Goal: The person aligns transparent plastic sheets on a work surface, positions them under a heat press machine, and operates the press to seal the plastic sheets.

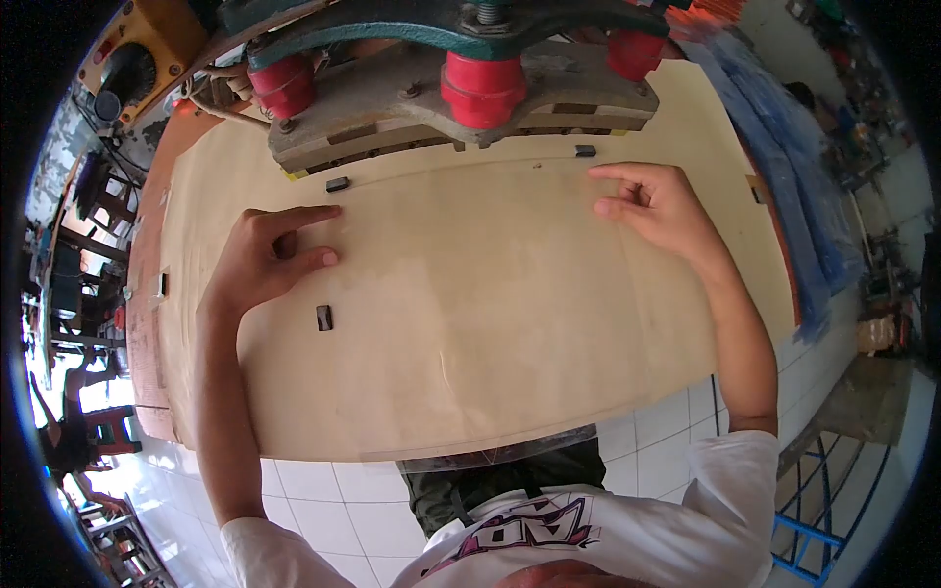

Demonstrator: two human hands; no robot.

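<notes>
Tiles (343, 485) flank a tabletop (686, 323) seemingly under film (480, 304); left hand (260, 255) and right hand (662, 208) show parted grip

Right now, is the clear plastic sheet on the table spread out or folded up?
Spread out: the clear plastic sheet lies mostly flat across the table, slightly creased, its near edge reaching past the table's edge.

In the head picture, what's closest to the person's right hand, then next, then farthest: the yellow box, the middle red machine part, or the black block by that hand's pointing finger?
From the right hand:
1. Black block: just beyond the pointing fingertip.
2. Middle red machine part: ahead, toward the left.
3. Yellow box: far over at the upper left.
</notes>
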